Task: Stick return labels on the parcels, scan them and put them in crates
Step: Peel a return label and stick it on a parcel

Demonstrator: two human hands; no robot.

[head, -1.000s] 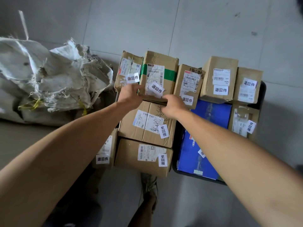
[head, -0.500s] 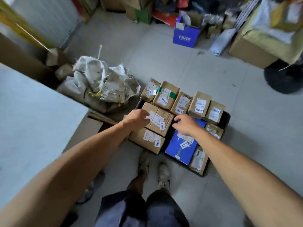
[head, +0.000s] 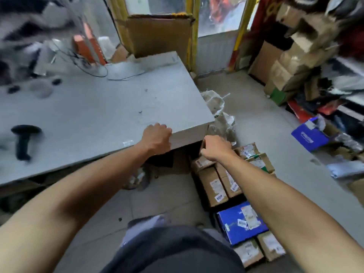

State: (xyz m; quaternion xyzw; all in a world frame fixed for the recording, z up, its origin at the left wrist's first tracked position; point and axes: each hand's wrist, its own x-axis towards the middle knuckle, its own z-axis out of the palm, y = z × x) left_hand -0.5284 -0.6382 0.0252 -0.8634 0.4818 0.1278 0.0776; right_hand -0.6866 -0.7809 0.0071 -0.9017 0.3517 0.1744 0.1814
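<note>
The left hand (head: 156, 137) hangs over the tabletop (head: 102, 107) edge near its corner, fingers curled under, holding nothing visible. The right hand (head: 214, 147) is off the corner, above the labelled parcels (head: 213, 184), fingers loosely curled; whether it holds anything cannot be told. The parcels sit packed together in a dark crate (head: 205, 203) on the floor, a blue parcel (head: 241, 222) among them. A black scanner (head: 23, 138) lies on the tabletop, well left.
</note>
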